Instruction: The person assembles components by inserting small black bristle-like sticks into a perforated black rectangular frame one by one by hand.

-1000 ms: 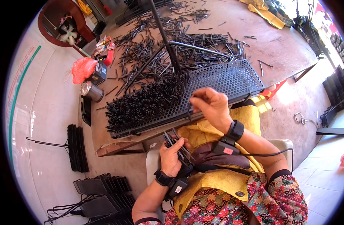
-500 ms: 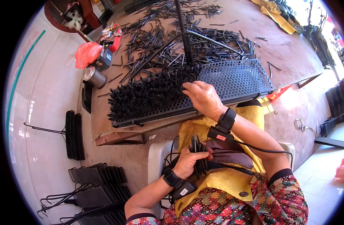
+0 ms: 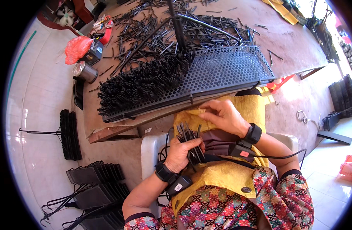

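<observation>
Left hand [image 3: 178, 153] closed around a bundle of thin black strips [image 3: 188, 137]. Right hand [image 3: 227, 118] near it, fingers bent toward thumb; can't tell whether it pinches anything. Black rectangular perforated panel [image 3: 231, 67] sits at near edge of brown table [image 3: 293, 53], dense black bristles [image 3: 141, 86] covering its left part.

Only illegible marks on the white label [image 3: 178, 187] and pink label [image 3: 244, 154] of the black wrist boxes [image 3: 186, 181]
</observation>
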